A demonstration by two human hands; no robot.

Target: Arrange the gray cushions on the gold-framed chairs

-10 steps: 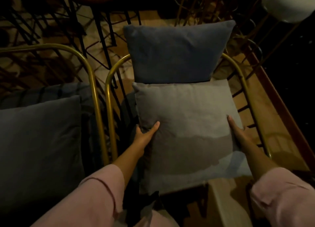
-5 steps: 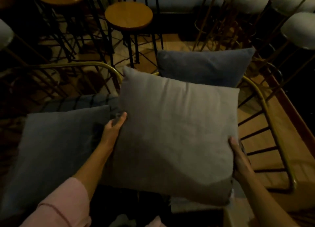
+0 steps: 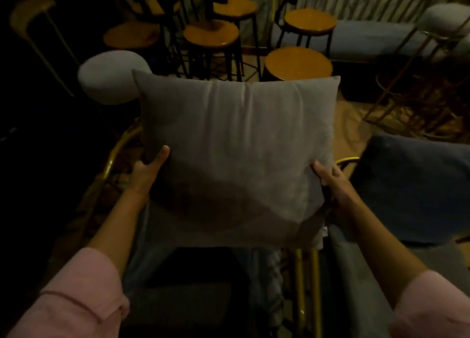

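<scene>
A light gray square cushion (image 3: pixel 236 144) fills the middle of the view, held up in the air in front of me. My left hand (image 3: pixel 146 171) grips its lower left edge and my right hand (image 3: pixel 330 182) grips its lower right edge. Beneath it is a gold-framed chair (image 3: pixel 112 159); only its left rail and a bit of seat show. A second gold-framed chair (image 3: pixel 309 287) stands to the right, with a darker blue-gray cushion (image 3: pixel 412 187) leaning on it.
Several round wooden stools (image 3: pixel 297 63) on black legs crowd the floor beyond the cushion. A pale padded stool (image 3: pixel 109 77) stands at the left and another at the far right (image 3: pixel 445 17). The left side is very dark.
I have lifted the light gray cushion off the right chair and carried it left over the other chair. My view has swung left, so the blue-gray cushion now sits at the right.
</scene>
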